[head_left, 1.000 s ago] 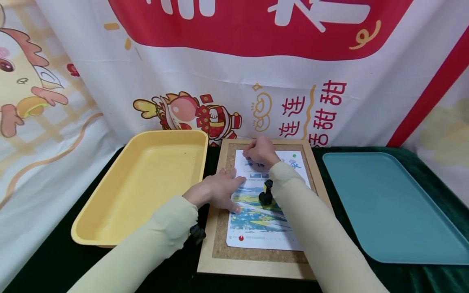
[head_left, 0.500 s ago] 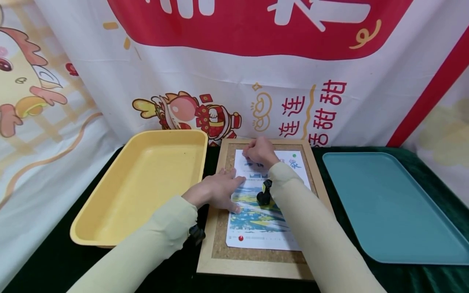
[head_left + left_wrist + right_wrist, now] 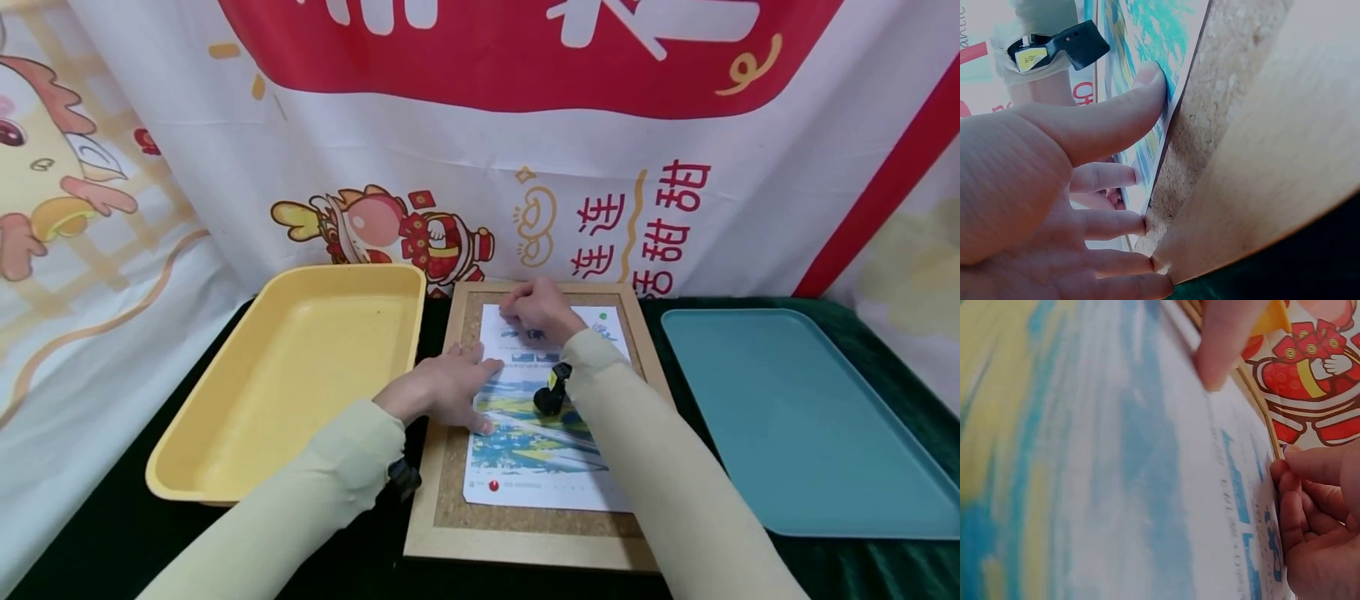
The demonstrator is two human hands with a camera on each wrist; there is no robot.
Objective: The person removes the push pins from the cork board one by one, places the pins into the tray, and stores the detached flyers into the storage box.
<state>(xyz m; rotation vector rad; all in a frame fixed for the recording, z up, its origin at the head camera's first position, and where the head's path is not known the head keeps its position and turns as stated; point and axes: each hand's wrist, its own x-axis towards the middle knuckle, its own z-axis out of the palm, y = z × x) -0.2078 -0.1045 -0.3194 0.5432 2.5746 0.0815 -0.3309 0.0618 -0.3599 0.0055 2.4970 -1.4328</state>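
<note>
A printed sheet of paper [image 3: 517,496] with blue, green and yellow artwork lies on a wood-framed cork board [image 3: 525,523]. My left hand [image 3: 450,392] rests spread over the sheet's left edge, its fingertips reaching toward the frame in the left wrist view. At the sheet's far left corner, my right hand [image 3: 536,308] pinches a pushpin [image 3: 1285,449] between thumb and forefinger. Only a purple bit of that pin shows; its point is hidden. A red pushpin [image 3: 493,486] sits at the sheet's near left corner, a green pushpin [image 3: 603,316] at its far right corner.
To the left of the board stands a deep yellow tray [image 3: 416,321]. A shallow teal tray [image 3: 810,417] lies on the right. Dark green cloth [image 3: 360,550] covers the table, and a printed banner [image 3: 450,142] hangs behind it.
My right wrist and forearm have shifted slightly to the right, while the fingertips stay at the same corner of the sheet. The left hand holds its place.
</note>
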